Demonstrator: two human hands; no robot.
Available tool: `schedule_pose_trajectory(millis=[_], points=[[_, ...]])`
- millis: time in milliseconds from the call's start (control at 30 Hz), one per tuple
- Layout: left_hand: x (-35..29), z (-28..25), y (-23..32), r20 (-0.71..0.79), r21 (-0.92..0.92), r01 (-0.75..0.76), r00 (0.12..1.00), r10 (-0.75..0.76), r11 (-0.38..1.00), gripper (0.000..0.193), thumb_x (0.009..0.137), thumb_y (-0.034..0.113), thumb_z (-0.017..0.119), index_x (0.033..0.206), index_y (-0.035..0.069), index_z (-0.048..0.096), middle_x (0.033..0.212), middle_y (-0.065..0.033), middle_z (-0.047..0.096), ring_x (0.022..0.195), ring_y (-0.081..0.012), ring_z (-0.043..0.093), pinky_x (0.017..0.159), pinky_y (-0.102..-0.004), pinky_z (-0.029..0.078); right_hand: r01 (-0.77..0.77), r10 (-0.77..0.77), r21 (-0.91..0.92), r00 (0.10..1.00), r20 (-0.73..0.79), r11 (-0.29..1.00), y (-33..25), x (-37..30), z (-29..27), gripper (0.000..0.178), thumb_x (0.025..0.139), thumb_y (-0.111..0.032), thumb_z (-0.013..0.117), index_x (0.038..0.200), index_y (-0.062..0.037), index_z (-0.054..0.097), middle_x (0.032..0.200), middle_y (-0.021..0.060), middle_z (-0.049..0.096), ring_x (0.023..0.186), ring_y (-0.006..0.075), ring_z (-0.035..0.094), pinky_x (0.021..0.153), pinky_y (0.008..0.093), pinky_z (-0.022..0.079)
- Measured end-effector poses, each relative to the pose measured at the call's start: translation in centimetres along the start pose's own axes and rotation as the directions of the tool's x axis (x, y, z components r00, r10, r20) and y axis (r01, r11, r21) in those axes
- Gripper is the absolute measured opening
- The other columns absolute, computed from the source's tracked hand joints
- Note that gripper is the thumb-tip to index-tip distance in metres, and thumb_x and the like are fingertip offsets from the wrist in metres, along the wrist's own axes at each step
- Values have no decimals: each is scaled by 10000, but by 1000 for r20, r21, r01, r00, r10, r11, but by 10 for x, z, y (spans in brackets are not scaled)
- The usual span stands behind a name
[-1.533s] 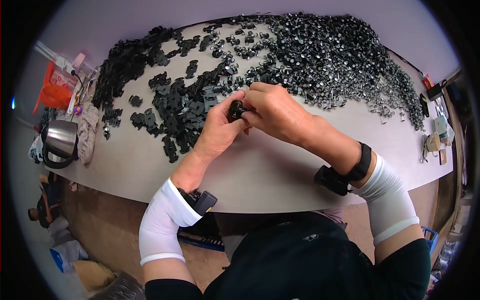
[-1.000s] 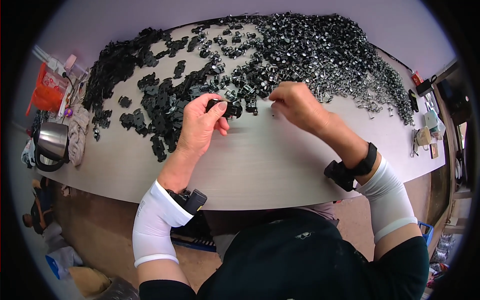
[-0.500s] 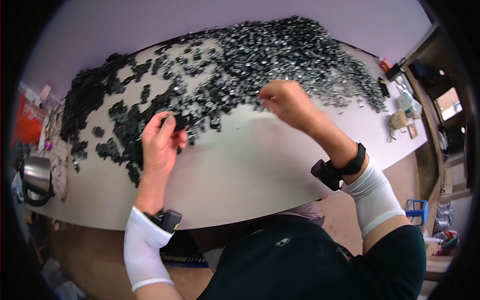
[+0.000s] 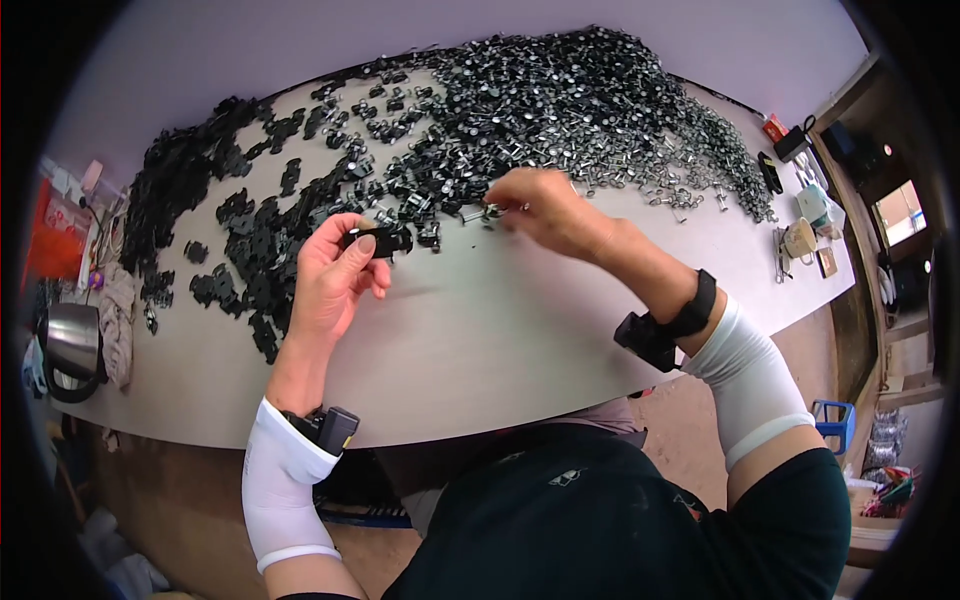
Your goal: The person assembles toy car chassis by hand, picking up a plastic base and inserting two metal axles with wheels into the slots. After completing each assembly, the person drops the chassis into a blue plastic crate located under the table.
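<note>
My left hand (image 4: 335, 265) pinches a small black flat part (image 4: 392, 240) between thumb and fingers, above the near edge of the pile. To its right, my right hand (image 4: 550, 210) is closed with bent fingers pointing left, low over the edge of the heap. Something shiny shows at its fingertips, but I cannot make out what they hold. Between the hands lie loose small metal-and-black pieces (image 4: 428, 232). Behind them a large heap of small black and silvery metal pieces (image 4: 560, 100) spreads across the table. Flat black parts (image 4: 265, 235) lie scattered left of my left hand.
The pale table (image 4: 480, 350) curves round in front of me. At its left end stand a steel kettle (image 4: 73, 342) and a red-orange bag (image 4: 60, 240). A beige mug (image 4: 798, 240) and a red box (image 4: 774, 128) are at the right end. A blue stool (image 4: 834, 425) stands beyond.
My right hand has moved left along the heap's edge, closer to my left hand. The black part in my left hand has turned and now sticks out to the right.
</note>
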State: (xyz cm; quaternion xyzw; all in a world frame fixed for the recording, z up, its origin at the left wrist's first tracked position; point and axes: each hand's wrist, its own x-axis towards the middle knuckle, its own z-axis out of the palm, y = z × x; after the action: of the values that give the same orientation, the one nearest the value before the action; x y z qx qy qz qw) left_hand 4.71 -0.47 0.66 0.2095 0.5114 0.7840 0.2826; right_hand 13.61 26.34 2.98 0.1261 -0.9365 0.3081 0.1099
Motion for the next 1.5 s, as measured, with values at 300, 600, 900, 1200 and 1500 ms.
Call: schedule_pose_trajectory(millis=[300,600,900,1200,1500], points=[[-3,6,6,-48,53,34,998,-32,998,249,877,105,604,1084,-6,519,759,-43,559,564,-109,579,447,-216,466,-66,58,-245,997,-43,967,-28,6,4,199,775,-216,659,738,-22,635,773,148,630,731,336,614,632,404,486],[-4,5,1,33,17,72,997,-73,997,239,868,67,600,1082,-21,541,819,-53,572,639,-130,601,522,-231,513,-130,200,-408,971,133,904,-31,28,21,328,751,-289,679,729,28,598,747,184,609,690,320,608,608,406,478],[-8,6,-1,19,-30,167,986,-166,986,212,873,63,593,1049,-49,558,847,-94,616,644,-156,626,555,-245,545,219,-215,-87,975,52,972,-69,35,34,316,669,-68,721,924,-2,547,821,138,551,723,322,583,637,383,489],[-7,3,-1,94,54,210,972,-214,976,170,878,90,596,991,-36,582,780,-70,604,575,-141,614,454,-222,506,245,-243,-54,969,38,968,-67,32,31,329,659,-37,709,940,11,546,835,150,550,715,335,589,621,396,498],[-10,10,-1,33,9,213,976,-214,977,155,877,74,586,975,-44,576,772,-78,602,560,-138,607,437,-212,491,219,-211,-127,974,77,967,-65,32,37,317,657,-22,717,928,16,557,854,149,557,727,332,603,627,382,504]])
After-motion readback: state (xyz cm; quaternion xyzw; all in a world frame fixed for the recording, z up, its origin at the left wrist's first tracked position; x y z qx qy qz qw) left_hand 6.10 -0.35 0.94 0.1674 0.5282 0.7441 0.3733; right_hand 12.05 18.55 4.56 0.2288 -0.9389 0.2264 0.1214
